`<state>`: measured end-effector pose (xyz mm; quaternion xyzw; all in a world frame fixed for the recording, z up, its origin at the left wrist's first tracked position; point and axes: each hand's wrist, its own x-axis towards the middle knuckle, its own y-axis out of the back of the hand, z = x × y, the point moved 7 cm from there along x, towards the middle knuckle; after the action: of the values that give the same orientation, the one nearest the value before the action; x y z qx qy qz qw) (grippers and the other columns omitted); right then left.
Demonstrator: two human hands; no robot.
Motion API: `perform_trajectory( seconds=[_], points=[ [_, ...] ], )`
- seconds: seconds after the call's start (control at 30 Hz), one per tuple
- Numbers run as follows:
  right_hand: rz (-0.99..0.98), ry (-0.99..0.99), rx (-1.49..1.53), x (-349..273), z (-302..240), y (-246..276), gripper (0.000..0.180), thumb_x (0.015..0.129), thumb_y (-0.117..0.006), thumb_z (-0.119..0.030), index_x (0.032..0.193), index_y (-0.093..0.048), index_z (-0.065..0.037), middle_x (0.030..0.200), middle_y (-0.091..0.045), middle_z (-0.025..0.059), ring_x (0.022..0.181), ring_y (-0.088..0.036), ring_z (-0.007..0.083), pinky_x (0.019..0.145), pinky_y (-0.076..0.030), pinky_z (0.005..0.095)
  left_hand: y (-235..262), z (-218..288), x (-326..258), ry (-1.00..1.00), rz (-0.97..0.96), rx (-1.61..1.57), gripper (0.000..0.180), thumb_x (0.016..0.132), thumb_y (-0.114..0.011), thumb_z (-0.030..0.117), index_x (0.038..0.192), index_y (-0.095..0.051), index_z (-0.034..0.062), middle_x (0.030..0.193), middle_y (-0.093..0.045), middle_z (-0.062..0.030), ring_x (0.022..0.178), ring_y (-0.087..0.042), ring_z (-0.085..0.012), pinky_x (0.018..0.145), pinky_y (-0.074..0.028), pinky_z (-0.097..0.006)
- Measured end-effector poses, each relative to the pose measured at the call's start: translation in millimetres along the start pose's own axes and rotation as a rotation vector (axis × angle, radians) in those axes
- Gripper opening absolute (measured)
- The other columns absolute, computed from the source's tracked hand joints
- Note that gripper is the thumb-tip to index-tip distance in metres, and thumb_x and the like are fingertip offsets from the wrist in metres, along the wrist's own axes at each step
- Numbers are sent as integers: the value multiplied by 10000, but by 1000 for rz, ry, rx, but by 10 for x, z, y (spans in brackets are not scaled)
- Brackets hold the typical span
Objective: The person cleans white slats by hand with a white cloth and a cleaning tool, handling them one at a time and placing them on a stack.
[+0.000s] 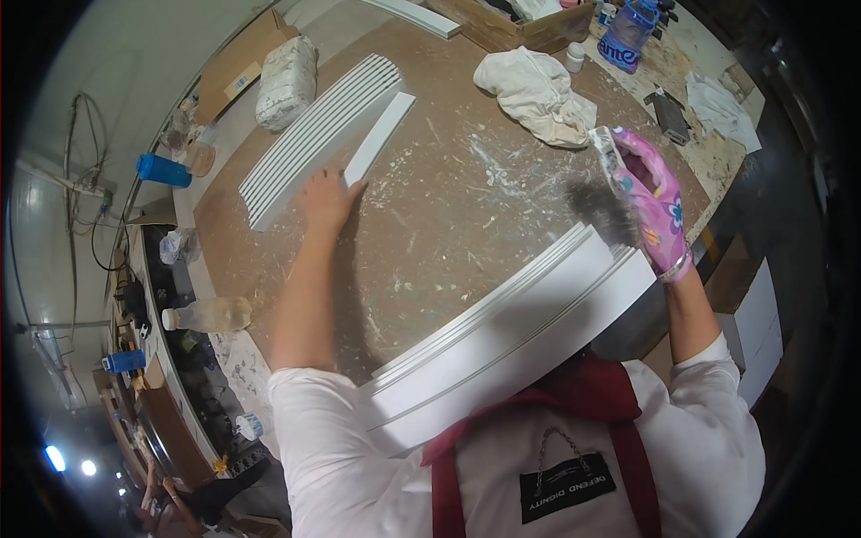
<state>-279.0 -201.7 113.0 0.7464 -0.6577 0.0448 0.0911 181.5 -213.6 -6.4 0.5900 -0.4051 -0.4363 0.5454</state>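
Observation:
My bare left hand (327, 199) rests on the table with the lower end of a single white curved strip (381, 139) between its thumb and fingers. Just left of that strip lies a row of similar white strips (323, 134), set side by side on edge. My right hand (659, 211), in a pink patterned glove, is raised over the table's right side. Its fingers curl around a whitish, dusty-edged thing (604, 154) whose kind I cannot make out. A stack of wider white curved pieces (511, 336) lies close to my body, below the right hand.
A crumpled cream cloth (536, 94) lies at the far right of the brown tabletop (439, 197). Beyond are a wooden box (502, 29) and a blue-purple bottle (628, 36). A wrapped white bundle (287, 82) sits far left. Bottles, including a yellowish one (211, 315), line the left.

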Motion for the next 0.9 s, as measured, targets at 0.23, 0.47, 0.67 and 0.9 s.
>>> perform_trajectory(
  seconds=[0.23,0.47,0.67,0.9],
  points=[
    [-117,-54,27,130,-100,-24,428,867,-622,-108,1268,-518,-3,1224,-555,86,1112,-527,153,954,-411,279,201,267,-256,-215,303,-442,425,828,-650,262,1146,-508,20,1066,-544,-231,996,-514,-421,857,-423,-445],
    [-208,263,-163,359,-293,32,431,851,-656,-230,1242,-562,-75,1196,-564,101,1090,-561,218,958,-468,318,1070,779,-1132,-352,89,-670,418,795,-674,189,1136,-522,0,1001,-574,-200,925,-560,-360,809,-440,-396],
    [-322,635,-322,352,-923,-168,414,879,-607,-229,1263,-554,-84,1126,-596,92,1022,-557,219,916,-455,327,1253,942,-1468,-494,160,-652,458,751,-702,104,1154,-523,-16,1002,-583,-173,915,-574,-310,823,-454,-374],
    [-174,708,-474,639,-851,46,424,863,-625,-156,1273,-537,-91,1022,-600,109,912,-595,193,836,-501,321,1449,968,-1667,-477,101,-1052,463,772,-654,3,1211,-508,-21,1051,-563,-76,942,-534,-136,850,-431,-266]
  ],
)
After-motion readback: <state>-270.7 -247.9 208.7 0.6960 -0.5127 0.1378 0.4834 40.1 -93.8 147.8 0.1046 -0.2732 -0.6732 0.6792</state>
